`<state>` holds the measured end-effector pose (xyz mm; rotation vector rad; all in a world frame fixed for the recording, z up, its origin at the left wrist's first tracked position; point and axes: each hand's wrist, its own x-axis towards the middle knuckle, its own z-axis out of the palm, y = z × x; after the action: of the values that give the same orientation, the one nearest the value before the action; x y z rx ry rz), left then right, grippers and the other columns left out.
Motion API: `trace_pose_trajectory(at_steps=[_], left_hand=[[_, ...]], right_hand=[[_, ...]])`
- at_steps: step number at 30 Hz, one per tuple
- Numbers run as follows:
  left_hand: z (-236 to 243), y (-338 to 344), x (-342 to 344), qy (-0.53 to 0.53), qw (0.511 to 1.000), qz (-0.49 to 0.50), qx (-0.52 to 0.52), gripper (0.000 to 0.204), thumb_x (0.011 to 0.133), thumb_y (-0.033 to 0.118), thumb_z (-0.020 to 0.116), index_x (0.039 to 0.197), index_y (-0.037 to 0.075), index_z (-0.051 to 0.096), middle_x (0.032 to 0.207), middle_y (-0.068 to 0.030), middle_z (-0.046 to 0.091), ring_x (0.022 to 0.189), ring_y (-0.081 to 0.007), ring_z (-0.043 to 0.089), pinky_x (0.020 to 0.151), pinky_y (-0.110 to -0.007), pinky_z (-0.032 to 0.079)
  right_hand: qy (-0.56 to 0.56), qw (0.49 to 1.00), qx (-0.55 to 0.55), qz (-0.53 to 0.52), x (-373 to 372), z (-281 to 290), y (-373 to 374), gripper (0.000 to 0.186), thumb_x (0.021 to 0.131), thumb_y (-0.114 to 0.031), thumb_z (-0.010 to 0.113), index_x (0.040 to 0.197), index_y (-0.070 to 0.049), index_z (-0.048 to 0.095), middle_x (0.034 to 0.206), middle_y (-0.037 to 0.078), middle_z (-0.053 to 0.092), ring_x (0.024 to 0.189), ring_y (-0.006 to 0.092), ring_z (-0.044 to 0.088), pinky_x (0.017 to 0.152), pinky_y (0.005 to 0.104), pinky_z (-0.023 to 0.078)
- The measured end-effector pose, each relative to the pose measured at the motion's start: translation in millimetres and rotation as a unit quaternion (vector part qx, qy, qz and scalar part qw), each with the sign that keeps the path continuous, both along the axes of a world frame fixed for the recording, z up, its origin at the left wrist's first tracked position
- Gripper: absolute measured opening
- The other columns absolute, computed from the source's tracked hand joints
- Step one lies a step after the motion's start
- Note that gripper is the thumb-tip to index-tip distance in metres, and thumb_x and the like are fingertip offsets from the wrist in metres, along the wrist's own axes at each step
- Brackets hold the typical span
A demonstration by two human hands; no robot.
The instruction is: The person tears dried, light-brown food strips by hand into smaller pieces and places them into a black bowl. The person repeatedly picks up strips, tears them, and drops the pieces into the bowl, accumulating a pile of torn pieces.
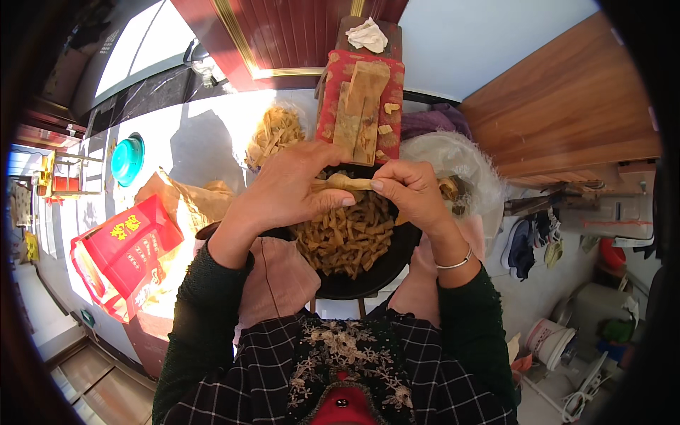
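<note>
pinching a pale tan strip of dough (345, 183) between left hand (287, 188) and right hand (411, 190), the person worked above a black round pan (397, 255), seemingly well filled with twisted pieces; uncut slabs (361, 106) remained on the red cloth (333, 78).

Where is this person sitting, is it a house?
Probably a home, maybe a sunlit entry or yard corner used for kitchen work. Shoes lie on the floor, buckets stand nearby, and a dark bowl of food strips sits on the person's lap under the left hand and right hand.
</note>
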<state>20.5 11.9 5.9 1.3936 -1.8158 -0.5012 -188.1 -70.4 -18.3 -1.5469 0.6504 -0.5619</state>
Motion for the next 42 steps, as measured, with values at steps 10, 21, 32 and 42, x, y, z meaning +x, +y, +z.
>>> trace_pose_trajectory(at_steps=[10, 21, 32, 42], left_hand=[[-21, -26, 4, -0.069, 0.972, -0.002, 0.223, 0.021, 0.088, 0.031, 0.059, 0.092, 0.01, 0.061, 0.078, -0.0167, 0.062, 0.078, -0.0376, 0.06, 0.067, -0.047, 0.045], [-41, -42, 4, -0.189, 0.953, 0.125, 0.199, 0.023, 0.082, 0.034, 0.064, 0.094, 0.015, 0.067, 0.077, -0.017, 0.066, 0.078, -0.035, 0.064, 0.069, -0.046, 0.05], [-48, -5, -42, 0.265, 0.944, 0.072, 0.181, 0.052, 0.102, 0.037, 0.036, 0.088, -0.004, 0.064, 0.064, -0.0101, 0.064, 0.06, -0.0163, 0.062, 0.057, -0.027, 0.05], [35, -12, 11, 0.683, 0.715, 0.128, -0.081, 0.037, 0.102, 0.037, 0.035, 0.074, 0.013, 0.039, 0.058, 0.0056, 0.024, 0.048, -0.0066, 0.018, 0.045, -0.024, 0.019]], right_hand=[[0.093, 0.988, -0.087, -0.086, 7, -29, -24, 0.016, 0.082, -0.013, 0.064, 0.073, 0.001, 0.061, 0.057, 0.002, 0.052, 0.056, 0.0069, 0.045, 0.05, 0.0264, 0.037], [0.326, 0.904, -0.267, -0.073, 41, -25, -48, 0.021, 0.078, -0.021, 0.064, 0.081, 0.0, 0.068, 0.073, 0.019, 0.065, 0.071, 0.0377, 0.062, 0.068, 0.0445, 0.048], [-0.072, 0.925, 0.373, -0.011, 42, -14, -1, 0.022, 0.094, -0.02, 0.057, 0.082, -0.002, 0.063, 0.059, -0.003, 0.051, 0.045, 0.0042, 0.044, 0.039, 0.0202, 0.035], [-0.001, 0.993, -0.093, 0.075, 37, 13, 15, 0.026, 0.098, -0.021, 0.05, 0.089, 0.001, 0.059, 0.055, -0.001, 0.044, 0.048, 0.0053, 0.041, 0.043, 0.0187, 0.032]])
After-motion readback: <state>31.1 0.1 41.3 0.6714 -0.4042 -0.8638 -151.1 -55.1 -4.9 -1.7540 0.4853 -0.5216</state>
